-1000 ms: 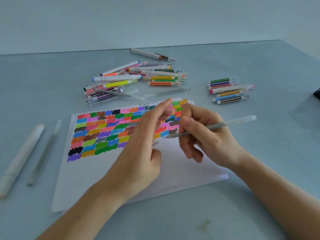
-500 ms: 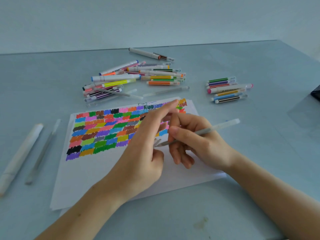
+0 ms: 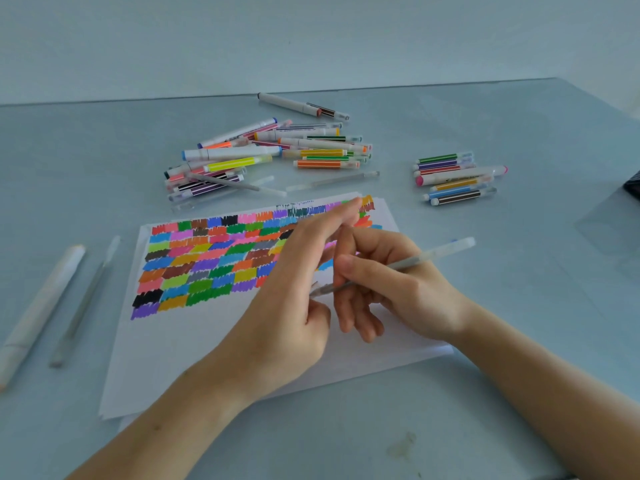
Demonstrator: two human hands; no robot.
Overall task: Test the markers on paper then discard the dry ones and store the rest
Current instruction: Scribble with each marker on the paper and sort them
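My right hand [image 3: 398,292] grips a thin grey pen [image 3: 408,266], its tip pointing left and down over the white paper [image 3: 180,344]. My left hand [image 3: 287,306] is beside that tip with the forefinger stretched out. A small grey cap [image 3: 314,284] pokes out between its thumb and hidden fingers, touching the pen's tip. Rows of coloured test patches [image 3: 207,261] fill the paper's upper half, partly hidden by both hands. A big heap of markers [image 3: 263,157] lies behind the paper. A smaller group of markers [image 3: 453,178] lies to the right.
On the grey table [image 3: 519,341], a thick white marker [image 3: 41,313] and a thin grey pen [image 3: 86,299] lie left of the paper. Clear thin pens [image 3: 332,180] rest along the paper's far edge. A dark object [image 3: 633,187] sits at the right border.
Both hands came down and toward me over the paper. The grey pen's tip dropped lower and met my left hand's thumb and cap.
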